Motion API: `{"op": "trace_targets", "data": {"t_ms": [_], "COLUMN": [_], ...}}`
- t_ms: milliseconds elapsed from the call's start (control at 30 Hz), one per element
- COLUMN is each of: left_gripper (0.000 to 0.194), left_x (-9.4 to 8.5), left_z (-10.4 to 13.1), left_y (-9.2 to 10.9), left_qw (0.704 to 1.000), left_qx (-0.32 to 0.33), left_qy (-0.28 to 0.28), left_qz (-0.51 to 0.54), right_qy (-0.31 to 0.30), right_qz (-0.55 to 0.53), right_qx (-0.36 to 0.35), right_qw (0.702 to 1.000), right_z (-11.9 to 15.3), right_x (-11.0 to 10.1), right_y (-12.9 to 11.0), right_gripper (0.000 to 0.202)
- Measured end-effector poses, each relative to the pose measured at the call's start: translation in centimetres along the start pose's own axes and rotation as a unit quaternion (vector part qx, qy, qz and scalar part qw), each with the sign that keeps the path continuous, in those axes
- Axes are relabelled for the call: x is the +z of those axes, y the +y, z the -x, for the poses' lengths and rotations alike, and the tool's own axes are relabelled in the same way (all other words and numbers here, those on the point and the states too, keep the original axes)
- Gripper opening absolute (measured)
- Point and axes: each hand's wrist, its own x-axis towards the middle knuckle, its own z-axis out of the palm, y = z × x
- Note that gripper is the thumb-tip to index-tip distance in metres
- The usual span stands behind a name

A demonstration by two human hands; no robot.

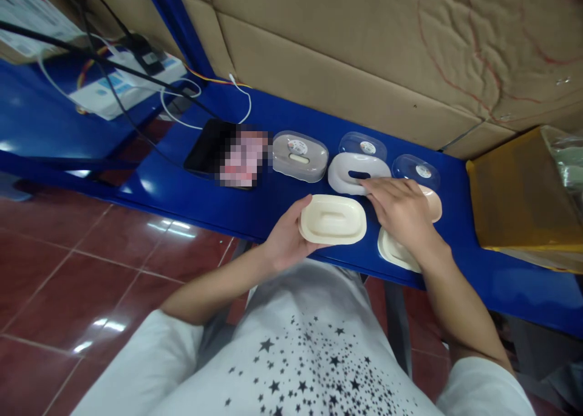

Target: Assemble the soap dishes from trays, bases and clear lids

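My left hand point(289, 237) grips a cream oval soap dish point(333, 217) by its left end, thumb along the rim, with the raised bar in its middle facing up. My right hand point(407, 212) has its fingertips on the right side of a white slotted oval dish point(348, 176), which sits just behind the cream one. Under my right hand, a second cream dish point(394, 252) and a peach-coloured dish point(432, 203) are partly hidden. Clear lids with round stickers point(364, 144) point(416, 170) lie behind. A translucent lidded box point(298, 156) stands to the left.
On the blue bench point(182, 203), a phone point(207, 149) lies at the left, its screen blurred out. A power strip point(127, 85) with cables is farther left. A taped cardboard box point(519, 191) stands at the right, and a cardboard sheet point(341, 51) backs the bench.
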Motion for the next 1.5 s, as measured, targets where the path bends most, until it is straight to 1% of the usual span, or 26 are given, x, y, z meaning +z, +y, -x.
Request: {"op": "trace_targets", "data": {"t_ms": [67, 100, 200, 267, 333, 433, 500, 667, 767, 900, 1000, 1067, 1133, 1200, 1233, 1267, 1300, 1333, 1367, 1400, 1433, 1467, 1500], "left_gripper": [0.053, 0.055, 0.06, 0.063, 0.061, 0.056, 0.056, 0.051, 0.046, 0.035, 0.032, 0.036, 0.038, 0.032, 0.029, 0.027, 0.026, 0.027, 0.027, 0.027, 0.028, 0.028, 0.027], "left_x": [0.1, 0.1, -0.1, -0.1, -0.2, -0.2, -0.3, -0.6, -0.6, -0.7, -0.7, -0.7, -0.6, -0.6, -0.6, -0.6, -0.6, -0.7, -0.8, -0.8, -0.9, -1.0, -1.0], "left_z": [-0.7, -1.0, -1.3, -1.2, -1.0, -0.8, -0.7, -0.8, -0.9, -0.9, -0.9, -0.9, -1.0, -1.1, -1.1, -1.1, -1.1, -1.1, -1.1, -1.0, -1.0, -1.1, -1.1], "left_y": [0.1, 0.2, 0.0, 0.0, 0.0, 0.2, 0.2, 0.1, 0.2, 0.4, 0.4, 0.3, 0.2, 0.1, 0.0, 0.0, 0.0, 0.0, 0.0, 0.0, 0.0, 0.0, 0.0], "left_qw": [1.0, 1.0, 0.998, 0.997, 0.997, 0.997, 0.997, 0.995, 0.996, 0.997, 0.997, 0.997, 0.998, 0.998, 0.997, 0.997, 0.997, 0.997, 0.997, 0.997, 0.997, 0.997, 0.997], "left_qx": [0.005, 0.012, 0.036, 0.043, 0.044, 0.043, 0.04, 0.043, 0.041, 0.034, 0.042, 0.041, 0.035, 0.031, 0.029, 0.028, 0.026, 0.025, 0.023, 0.021, 0.019, 0.018, 0.018], "left_qy": [-0.018, -0.026, -0.052, -0.065, -0.067, -0.064, -0.069, -0.089, -0.072, -0.045, -0.034, -0.034, -0.041, -0.05, -0.055, -0.059, -0.062, -0.063, -0.063, -0.062, -0.062, -0.063, -0.066], "left_qz": [-0.006, -0.006, -0.003, -0.007, -0.012, -0.013, -0.012, 0.001, 0.016, 0.053, 0.063, 0.05, 0.037, 0.037, 0.038, 0.04, 0.04, 0.039, 0.039, 0.038, 0.039, 0.039, 0.042], "right_qy": [0.039, 0.042, 0.009, -0.015, -0.031, -0.044, -0.048, -0.045, -0.024, -0.005, -0.019, -0.038, -0.051, -0.049, -0.048, -0.049, -0.074, -0.105, -0.138, -0.171, -0.195, -0.209, -0.212], "right_qz": [-0.03, -0.043, -0.083, -0.104, -0.111, -0.102, -0.09, -0.057, -0.036, -0.006, -0.044, -0.116, -0.193, -0.21, -0.187, -0.153, -0.119, -0.096, -0.084, -0.084, -0.095, -0.114, -0.136], "right_qx": [-0.003, -0.013, -0.061, -0.08, -0.087, -0.108, -0.126, -0.155, -0.163, -0.173, -0.168, -0.158, -0.131, -0.081, -0.049, -0.018, 0.013, 0.038, 0.058, 0.069, 0.071, 0.067, 0.06], "right_qw": [0.999, 0.998, 0.995, 0.991, 0.99, 0.988, 0.987, 0.985, 0.986, 0.985, 0.985, 0.98, 0.971, 0.973, 0.98, 0.987, 0.99, 0.989, 0.985, 0.979, 0.973, 0.969, 0.966], "right_z": [0.8, 1.3, 2.6, 3.2, 3.4, 3.5, 3.6, 3.8, 3.7, 3.6, 3.6, 2.9, 1.5, -0.8, -2.1, -3.6, -5.0, -6.4, -7.8, -9.0, -10.0, -10.8, -11.3], "right_x": [-1.4, -2.0, -2.8, -2.6, -2.2, -1.8, -1.8, -2.1, -2.0, -1.7, -1.5, -1.6, -1.7, -1.3, -0.9, -0.2, 0.5, 1.3, 2.2, 3.0, 3.7, 4.2, 4.4], "right_y": [-0.9, -1.5, -3.6, -4.7, -5.4, -5.6, -5.4, -5.4, -5.8, -6.5, -6.3, -5.2, -3.1, -0.1, 1.8, 3.7, 5.7, 7.5, 9.3, 10.8, 12.0, 12.8, 13.3], "right_gripper": [0.04, 0.042, 0.053, 0.061, 0.067, 0.071, 0.07, 0.053, 0.047, 0.046, 0.048, 0.046, 0.042, 0.041, 0.044, 0.05, 0.062, 0.079, 0.095, 0.106, 0.112, 0.112, 0.108]}}
